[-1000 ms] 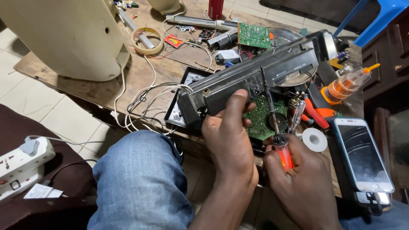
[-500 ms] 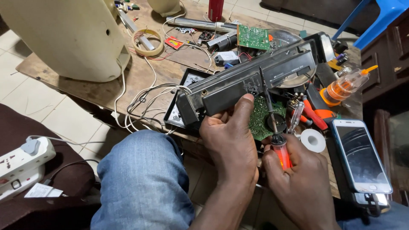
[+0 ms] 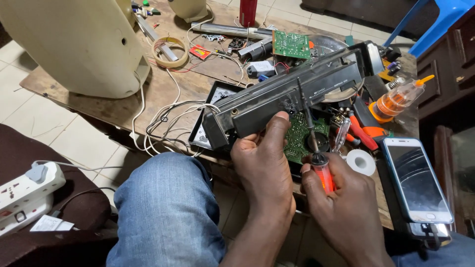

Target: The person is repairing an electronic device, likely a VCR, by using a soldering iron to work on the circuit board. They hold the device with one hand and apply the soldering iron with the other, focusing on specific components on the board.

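Right hand (image 3: 346, 207): fingers wrapped round a red-handled screwdriver (image 3: 316, 148), tip on the casing's back.
Left hand (image 3: 262, 158): clamped on a long black plastic radio casing (image 3: 287, 96), tilted up off the wooden table (image 3: 99, 104).
Progress: casing partly lifted; green circuit board (image 3: 299, 136) exposed beneath; not fully separated.
Nearby: white-framed smartphone (image 3: 415, 180), white tape roll (image 3: 360, 161).

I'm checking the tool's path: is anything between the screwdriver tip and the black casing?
Nothing visible. The right hand holds the screwdriver, whose shaft runs bare up to the black casing; the left hand grips the casing beside it.
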